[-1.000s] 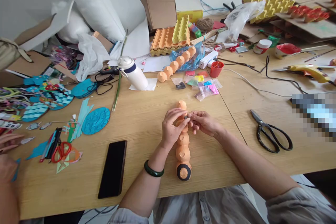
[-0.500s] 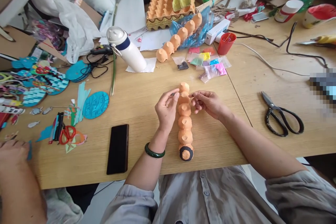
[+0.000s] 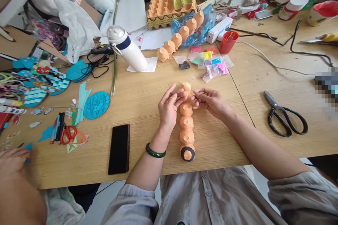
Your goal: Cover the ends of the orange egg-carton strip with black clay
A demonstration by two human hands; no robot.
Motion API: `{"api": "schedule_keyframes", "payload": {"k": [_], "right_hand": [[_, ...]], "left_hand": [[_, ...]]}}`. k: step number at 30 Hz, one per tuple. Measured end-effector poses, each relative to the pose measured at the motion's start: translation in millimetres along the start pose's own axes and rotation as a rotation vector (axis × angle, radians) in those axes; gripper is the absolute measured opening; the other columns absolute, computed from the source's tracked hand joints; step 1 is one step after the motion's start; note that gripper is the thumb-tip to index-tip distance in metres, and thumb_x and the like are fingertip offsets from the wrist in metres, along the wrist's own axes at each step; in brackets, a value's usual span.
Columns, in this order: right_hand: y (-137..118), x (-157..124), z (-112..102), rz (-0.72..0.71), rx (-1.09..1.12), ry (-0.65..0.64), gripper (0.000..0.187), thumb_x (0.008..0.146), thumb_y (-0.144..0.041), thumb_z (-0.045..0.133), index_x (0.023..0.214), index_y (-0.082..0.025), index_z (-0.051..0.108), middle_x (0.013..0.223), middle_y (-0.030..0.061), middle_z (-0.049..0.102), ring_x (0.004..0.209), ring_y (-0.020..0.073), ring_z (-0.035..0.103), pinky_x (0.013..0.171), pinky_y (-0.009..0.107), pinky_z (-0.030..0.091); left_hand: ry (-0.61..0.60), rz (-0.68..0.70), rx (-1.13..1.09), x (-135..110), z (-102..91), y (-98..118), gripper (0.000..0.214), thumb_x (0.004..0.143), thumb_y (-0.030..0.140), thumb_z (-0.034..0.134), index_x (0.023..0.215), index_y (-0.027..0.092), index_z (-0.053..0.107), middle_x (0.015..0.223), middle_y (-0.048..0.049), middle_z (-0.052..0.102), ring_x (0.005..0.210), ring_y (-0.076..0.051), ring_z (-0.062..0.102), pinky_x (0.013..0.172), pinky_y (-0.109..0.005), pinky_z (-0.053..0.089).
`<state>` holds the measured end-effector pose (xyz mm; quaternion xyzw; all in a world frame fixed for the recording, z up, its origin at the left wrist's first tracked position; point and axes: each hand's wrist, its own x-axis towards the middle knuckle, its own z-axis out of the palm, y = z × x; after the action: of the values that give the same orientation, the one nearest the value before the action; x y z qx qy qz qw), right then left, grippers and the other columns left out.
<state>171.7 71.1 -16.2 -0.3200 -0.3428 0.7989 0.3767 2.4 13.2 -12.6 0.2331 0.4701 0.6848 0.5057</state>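
Note:
A strip of orange egg-carton cups lies lengthwise on the table before me, its near cup circled by a black ring. My left hand is over the left side of the strip's far part, its fingers bent around a small dark piece, perhaps modelling clay. Across from it, my right hand is closed in a pinch beside the far cups. What its fingertips hold, if anything, is too small to make out.
Beyond the strip lie bags of coloured clay, a second orange strip, a white bottle and a red cup. Black-handled scissors are at right, a phone at left. Another person's hand rests at far left.
My left hand's fingers have shifted, its fingertips now reaching over the strip, with the dark piece more visible. My right hand stays nearly in place. The other person's hand has moved slightly.

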Motion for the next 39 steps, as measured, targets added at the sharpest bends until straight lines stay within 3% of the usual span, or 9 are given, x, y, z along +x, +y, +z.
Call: {"api": "schedule_keyframes", "payload": {"k": [3, 6, 12, 19, 24, 27, 30, 34, 39], "right_hand": [[0.1, 1.2, -1.0, 0.002, -0.013, -0.009, 0.035, 0.07, -0.033, 0.098, 0.088, -0.014, 0.076, 0.078, 0.0046, 0.08, 0.056, 0.0122, 0.071, 0.059, 0.026, 0.066], [-0.4, 1.4, -1.3, 0.033, -0.015, -0.008, 0.033, 0.076, -0.037, 0.095, 0.092, -0.013, 0.078, 0.079, 0.0057, 0.081, 0.057, 0.0122, 0.071, 0.059, 0.025, 0.066], [-0.9, 0.2, 0.3, 0.024, -0.021, -0.022, 0.043, 0.065, -0.038, 0.101, 0.093, -0.013, 0.079, 0.087, 0.0061, 0.082, 0.061, 0.012, 0.074, 0.062, 0.023, 0.066], [-1.4, 0.5, 2.2, -0.053, -0.101, 0.015, 0.043, 0.067, -0.046, 0.099, 0.072, -0.013, 0.073, 0.066, 0.0017, 0.072, 0.046, 0.0085, 0.059, 0.048, 0.025, 0.062], [-0.4, -0.9, 6.1, -0.025, -0.141, 0.067, 0.031, 0.072, -0.029, 0.097, 0.085, -0.014, 0.074, 0.071, -0.0006, 0.071, 0.054, 0.0096, 0.064, 0.058, 0.027, 0.066], [-1.1, -1.6, 7.7, -0.018, -0.17, 0.096, 0.021, 0.078, -0.02, 0.092, 0.086, -0.015, 0.073, 0.071, -0.0015, 0.071, 0.057, 0.0113, 0.069, 0.061, 0.027, 0.065], [-2.1, -2.1, 8.6, -0.061, -0.268, 0.148, 0.011, 0.084, -0.012, 0.083, 0.083, -0.014, 0.073, 0.072, -0.001, 0.072, 0.055, 0.0088, 0.067, 0.057, 0.021, 0.061], [0.4, -2.7, 9.1, -0.089, -0.38, 0.136, 0.011, 0.088, -0.008, 0.078, 0.081, -0.015, 0.074, 0.07, 0.0007, 0.073, 0.056, 0.0093, 0.065, 0.06, 0.022, 0.061], [8.4, 2.0, 6.9, -0.117, -0.312, 0.11, 0.011, 0.089, -0.017, 0.082, 0.083, -0.016, 0.072, 0.079, 0.0031, 0.074, 0.066, 0.0117, 0.068, 0.071, 0.027, 0.064]], "left_hand": [[0.044, -0.075, -0.075, 2.2, 0.9, 5.1, 0.031, 0.078, 0.016, 0.073, 0.109, 0.016, 0.079, 0.093, -0.0041, 0.08, 0.083, -0.013, 0.075, 0.086, -0.028, 0.061], [0.061, -0.168, -0.117, 3.1, 2.6, 9.1, 0.018, 0.084, 0.023, 0.072, 0.096, 0.013, 0.079, 0.088, -0.0039, 0.075, 0.073, -0.009, 0.07, 0.071, -0.022, 0.057], [0.056, -0.186, -0.021, 4.3, 0.2, 12.5, 0.015, 0.083, 0.015, 0.069, 0.095, 0.015, 0.077, 0.066, 0.0054, 0.055, 0.047, -0.002, 0.041, 0.041, -0.016, 0.027], [-0.005, -0.174, 0.224, 6.0, -6.3, 14.3, 0.017, 0.087, 0.015, 0.06, 0.095, 0.015, 0.075, 0.057, 0.007, 0.047, 0.043, -0.003, 0.031, 0.04, -0.017, 0.021], [-0.044, -0.062, 0.49, 7.5, -11.8, 7.2, 0.02, 0.09, 0.02, 0.058, 0.101, 0.018, 0.075, 0.061, 0.0053, 0.054, 0.046, -0.006, 0.038, 0.044, -0.02, 0.028], [0.004, 0.072, 0.77, 11.9, -22.5, 9.6, 0.019, 0.093, 0.029, 0.061, 0.086, 0.019, 0.076, 0.057, 0.0044, 0.053, 0.051, -0.009, 0.046, 0.05, -0.022, 0.034], [-0.049, -0.011, 1.031, 15.2, -33.6, 19.1, 0.045, 0.095, 0.048, 0.062, 0.061, 0.018, 0.068, 0.049, 0.0004, 0.055, 0.049, -0.011, 0.05, 0.05, -0.025, 0.035], [-0.213, -0.245, 0.971, 12.5, -38.3, 31.0, 0.056, 0.084, 0.067, 0.073, 0.061, 0.016, 0.07, 0.046, -0.0012, 0.056, 0.037, -0.008, 0.041, 0.039, -0.024, 0.027], [-0.285, -0.234, 0.681, 8.1, -29.2, 25.5, 0.053, 0.075, 0.061, 0.087, 0.06, 0.014, 0.067, 0.055, -0.0035, 0.063, 0.039, -0.005, 0.046, 0.038, -0.02, 0.034]]}}
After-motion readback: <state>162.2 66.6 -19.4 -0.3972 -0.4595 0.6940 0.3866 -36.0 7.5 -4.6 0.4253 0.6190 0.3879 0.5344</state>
